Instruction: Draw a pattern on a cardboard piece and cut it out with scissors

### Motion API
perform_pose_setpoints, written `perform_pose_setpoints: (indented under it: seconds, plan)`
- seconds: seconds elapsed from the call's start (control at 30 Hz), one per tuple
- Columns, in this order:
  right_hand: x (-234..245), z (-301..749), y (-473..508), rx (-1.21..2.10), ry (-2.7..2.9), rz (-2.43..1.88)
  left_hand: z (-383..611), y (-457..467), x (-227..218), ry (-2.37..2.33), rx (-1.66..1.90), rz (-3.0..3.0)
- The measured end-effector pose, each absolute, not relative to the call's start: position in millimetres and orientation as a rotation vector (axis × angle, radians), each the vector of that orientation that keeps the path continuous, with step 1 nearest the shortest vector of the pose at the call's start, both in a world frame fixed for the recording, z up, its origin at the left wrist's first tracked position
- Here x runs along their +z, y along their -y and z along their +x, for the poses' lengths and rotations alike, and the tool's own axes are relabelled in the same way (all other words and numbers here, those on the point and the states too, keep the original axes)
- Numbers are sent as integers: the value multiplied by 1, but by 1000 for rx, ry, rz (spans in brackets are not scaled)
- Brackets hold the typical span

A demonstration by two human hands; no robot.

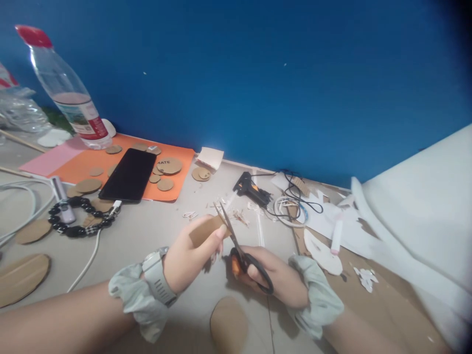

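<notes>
Between the thumb and fingers of my left hand [195, 255] is a small piece of brown cardboard [207, 231]. My right hand [275, 275] grips a pair of scissors [236, 241] with black and orange handles. The parted blades point up and away, touching or close beside the right edge of the cardboard; whether they bite into it I cannot tell. Small paper and cardboard scraps [239, 216] lie just beyond the blades. A larger cardboard disc [229, 324] rests on the table below my hands.
A black glue gun [252, 189] and tangled cable [291, 201] lie ahead. To the left are a phone [129, 174] on orange paper [177, 191], cardboard discs [169, 165], a beaded bracelet [77, 231] and a water bottle [70, 93]. White paper pieces [322, 250] lie right; a blue wall [258, 73] stands behind.
</notes>
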State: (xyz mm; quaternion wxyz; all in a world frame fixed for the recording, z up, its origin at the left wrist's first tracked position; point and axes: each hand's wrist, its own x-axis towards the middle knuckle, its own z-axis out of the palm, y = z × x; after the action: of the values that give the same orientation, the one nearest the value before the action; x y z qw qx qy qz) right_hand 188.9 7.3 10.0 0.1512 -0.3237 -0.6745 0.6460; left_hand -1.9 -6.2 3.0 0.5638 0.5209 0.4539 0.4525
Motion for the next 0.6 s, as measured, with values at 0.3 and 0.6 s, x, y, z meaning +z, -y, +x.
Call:
perform_pose_setpoints:
  seconds: [0.3, 0.6]
  plan:
    - [7, 186, -6, 1849, 1863, -1011, -3, 6, 3, -1060, 1082, 1191]
    - [8, 183, -5, 1871, 1801, -1121, -3, 6, 4, -1064, 1095, 1192]
